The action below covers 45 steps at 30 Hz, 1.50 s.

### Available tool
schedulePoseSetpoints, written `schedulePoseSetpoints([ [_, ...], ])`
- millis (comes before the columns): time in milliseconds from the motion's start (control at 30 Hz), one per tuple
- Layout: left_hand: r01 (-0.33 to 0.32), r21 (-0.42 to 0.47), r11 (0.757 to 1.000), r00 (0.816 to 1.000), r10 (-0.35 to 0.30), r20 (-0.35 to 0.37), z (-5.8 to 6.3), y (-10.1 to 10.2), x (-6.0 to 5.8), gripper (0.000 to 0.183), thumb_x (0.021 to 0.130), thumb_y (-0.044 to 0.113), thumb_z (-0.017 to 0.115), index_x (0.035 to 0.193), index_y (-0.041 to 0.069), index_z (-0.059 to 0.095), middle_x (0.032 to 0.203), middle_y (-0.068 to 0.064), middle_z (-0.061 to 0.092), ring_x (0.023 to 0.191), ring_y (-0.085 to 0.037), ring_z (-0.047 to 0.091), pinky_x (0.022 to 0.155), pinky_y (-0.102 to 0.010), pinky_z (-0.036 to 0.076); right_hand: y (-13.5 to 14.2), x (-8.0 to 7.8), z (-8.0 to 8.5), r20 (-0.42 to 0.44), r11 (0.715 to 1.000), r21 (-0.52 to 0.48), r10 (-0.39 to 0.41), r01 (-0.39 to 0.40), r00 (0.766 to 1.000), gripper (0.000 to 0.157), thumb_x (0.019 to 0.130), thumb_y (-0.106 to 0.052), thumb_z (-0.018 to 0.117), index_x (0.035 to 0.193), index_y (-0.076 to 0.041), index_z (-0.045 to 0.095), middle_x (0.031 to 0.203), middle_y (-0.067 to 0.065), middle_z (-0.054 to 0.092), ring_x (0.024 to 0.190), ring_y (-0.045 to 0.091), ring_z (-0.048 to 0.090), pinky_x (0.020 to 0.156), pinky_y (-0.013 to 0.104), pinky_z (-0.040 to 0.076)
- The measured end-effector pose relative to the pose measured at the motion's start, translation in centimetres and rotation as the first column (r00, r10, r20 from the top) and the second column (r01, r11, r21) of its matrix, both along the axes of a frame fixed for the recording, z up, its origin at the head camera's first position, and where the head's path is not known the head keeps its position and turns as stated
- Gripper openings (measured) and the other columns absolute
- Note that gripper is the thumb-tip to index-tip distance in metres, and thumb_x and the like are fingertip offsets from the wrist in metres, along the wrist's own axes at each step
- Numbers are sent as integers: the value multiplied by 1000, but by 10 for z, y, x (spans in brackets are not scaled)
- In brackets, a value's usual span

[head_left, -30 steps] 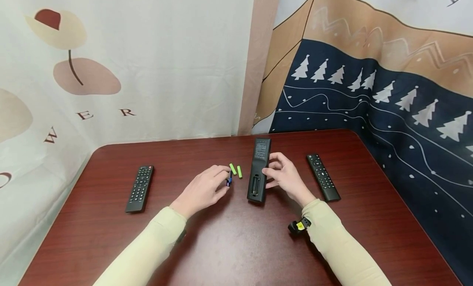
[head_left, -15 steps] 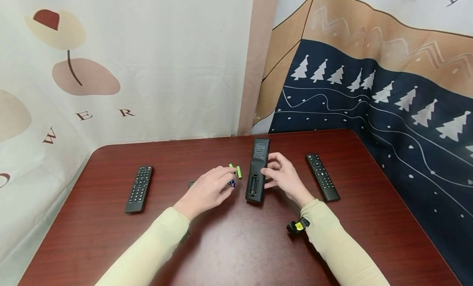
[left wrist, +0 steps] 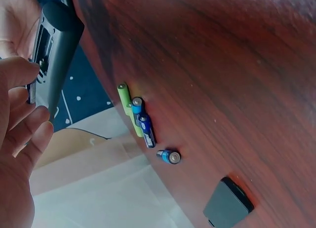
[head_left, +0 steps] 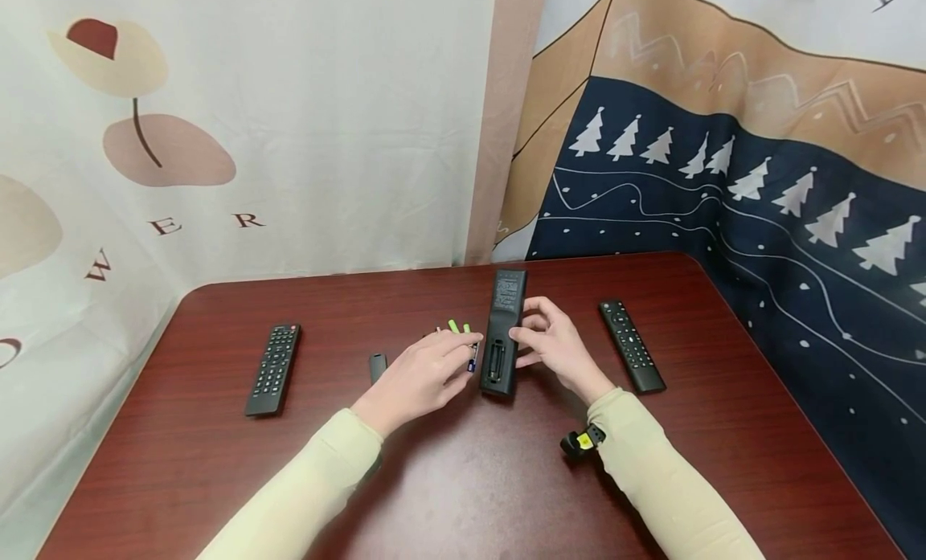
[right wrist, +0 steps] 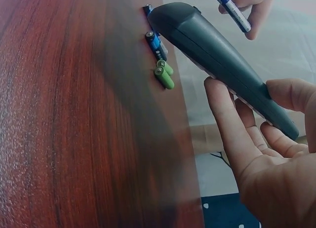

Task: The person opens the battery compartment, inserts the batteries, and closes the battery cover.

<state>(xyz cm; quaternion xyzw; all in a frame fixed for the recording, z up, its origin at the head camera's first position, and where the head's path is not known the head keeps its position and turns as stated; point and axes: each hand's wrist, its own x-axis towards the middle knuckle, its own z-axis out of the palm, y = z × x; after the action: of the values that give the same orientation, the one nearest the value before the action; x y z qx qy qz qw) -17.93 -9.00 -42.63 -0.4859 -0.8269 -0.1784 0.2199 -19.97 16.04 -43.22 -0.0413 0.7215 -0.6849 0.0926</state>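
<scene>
My right hand holds a black remote control between thumb and fingers, its back turned up and its battery compartment uncovered. In the right wrist view the remote is seen from its side, lifted off the table. Between thumb and fingers, my left hand pinches a blue and silver battery, close to the left of the remote. On the table behind the left hand lie two green batteries and several blue ones. The grey battery cover lies apart from them.
A second remote lies face up at the left of the brown table. Another remote lies face up to the right of my right hand. Printed curtains hang behind the table's far edge.
My left hand has moved right toward the remote with the blue battery, baring the battery cover on the table behind it. The right hand and its remote have stayed almost still.
</scene>
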Motion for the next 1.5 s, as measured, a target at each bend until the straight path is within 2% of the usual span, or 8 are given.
schedulePoseSetpoints([
  [233,28,0,1000,1000,-28,9,1,5,2,18,86,5,80,94,7,63,128,-11,70,112,-24,68,89,-34,57,-1,-1,1,4,1000,-8,5,-5,1000,42,96,-1,64,135,-1,49,104,21,66,84,23,74,66,44,64],
  [633,43,-27,999,999,-44,-28,3,12,4,19,87,6,79,90,8,60,127,-12,70,110,-25,69,96,-34,55,-1,-1,3,-6,1000,-25,14,-14,1000,40,97,-1,64,134,0,49,102,18,66,85,25,74,65,42,64],
  [867,41,-35,999,999,-42,-17,-1,15,5,17,86,6,80,92,7,64,128,-11,70,113,-26,69,100,-34,54,-1,0,2,-10,999,-37,16,-16,1000,40,97,-1,64,135,0,49,102,19,66,85,25,75,66,43,65],
  [1167,56,-33,998,998,-57,-39,0,20,7,18,85,7,80,92,6,64,127,-12,70,112,-27,68,98,-33,55,-1,2,3,-10,998,-64,29,-30,1000,40,97,-2,64,134,1,48,102,20,65,84,20,74,66,41,65],
  [1500,42,-48,998,999,-43,-9,1,20,10,15,88,7,78,99,7,68,130,-10,69,114,-24,67,98,-31,55,-1,2,4,-7,996,-76,42,-43,999,40,98,-2,63,135,1,47,107,26,64,84,19,74,67,41,65],
])
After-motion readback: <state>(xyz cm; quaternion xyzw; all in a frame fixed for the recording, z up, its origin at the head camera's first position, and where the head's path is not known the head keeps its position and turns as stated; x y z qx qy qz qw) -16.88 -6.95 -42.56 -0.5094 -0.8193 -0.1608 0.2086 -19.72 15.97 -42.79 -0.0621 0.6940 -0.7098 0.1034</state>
